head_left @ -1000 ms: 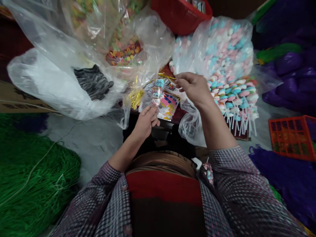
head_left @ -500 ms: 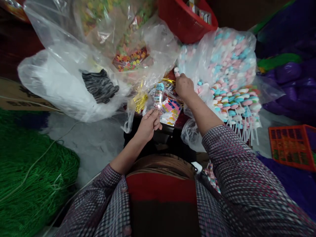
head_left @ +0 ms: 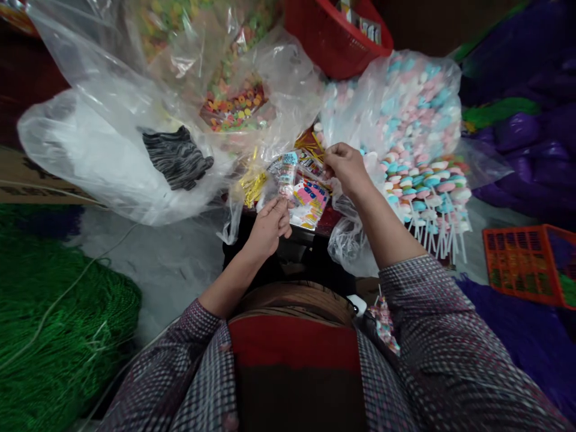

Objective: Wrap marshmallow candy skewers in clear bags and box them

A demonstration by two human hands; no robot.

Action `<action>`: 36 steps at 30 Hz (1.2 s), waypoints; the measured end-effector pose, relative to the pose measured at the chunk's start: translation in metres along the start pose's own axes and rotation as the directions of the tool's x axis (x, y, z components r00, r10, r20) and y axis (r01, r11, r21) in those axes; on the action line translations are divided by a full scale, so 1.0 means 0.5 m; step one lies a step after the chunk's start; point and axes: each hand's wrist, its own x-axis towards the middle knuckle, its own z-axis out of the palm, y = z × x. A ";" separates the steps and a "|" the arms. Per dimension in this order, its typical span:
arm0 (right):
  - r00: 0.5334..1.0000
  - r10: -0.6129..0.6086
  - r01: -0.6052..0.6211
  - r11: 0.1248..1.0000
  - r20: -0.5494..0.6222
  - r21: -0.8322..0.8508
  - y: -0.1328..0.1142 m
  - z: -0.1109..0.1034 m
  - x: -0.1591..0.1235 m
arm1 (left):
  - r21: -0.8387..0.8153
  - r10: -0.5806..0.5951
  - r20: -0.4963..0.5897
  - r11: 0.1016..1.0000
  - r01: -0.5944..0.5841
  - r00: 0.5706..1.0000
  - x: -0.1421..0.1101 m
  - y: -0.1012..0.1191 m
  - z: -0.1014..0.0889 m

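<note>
My left hand (head_left: 270, 225) is closed in a pinch on the lower end of a wrapped marshmallow lollipop (head_left: 288, 171), which points away from me in a clear wrapper with a blue top. My right hand (head_left: 348, 168) is to its right, thumb and fingertips pressed together on what looks like a thin gold twist tie (head_left: 317, 141). More gold ties lie just beyond those fingertips, and a bunch of gold strips (head_left: 252, 187) is left of the lollipop. Under the lollipop are printed wrappers (head_left: 311, 204) on the dark red table.
Marshmallow lollipops (head_left: 427, 183) with white sticks are piled at right, before a clear bag of marshmallows (head_left: 418, 102). A bag of ring candies (head_left: 234, 108), a red basket (head_left: 333, 42) and a black striped bundle (head_left: 175, 157) stand around. An orange crate (head_left: 517, 264) is far right.
My right hand went forward to the gold ties and has come back toward me and to the right, fingers pinched. My left hand has stayed on the lollipop.
</note>
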 end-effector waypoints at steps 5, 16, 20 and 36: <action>0.993 0.018 -0.046 0.968 0.115 0.246 -0.052 -0.006 -0.120 | 0.041 0.002 -0.043 0.999 0.000 0.999 0.005 0.006 0.020; 0.972 -0.230 0.232 0.928 0.042 -0.290 -0.086 0.019 -0.257 | 0.168 -0.020 0.013 0.986 0.017 1.000 -0.008 -0.009 0.072; 0.967 -0.256 0.238 0.903 -0.002 -0.358 -0.080 0.021 -0.264 | 0.164 0.006 -0.011 0.986 -0.004 1.000 -0.013 -0.018 0.082; 0.970 0.040 -0.145 0.886 0.239 0.441 -0.053 0.003 -0.292 | 0.126 -0.363 0.270 0.932 0.341 0.892 -0.048 0.022 0.068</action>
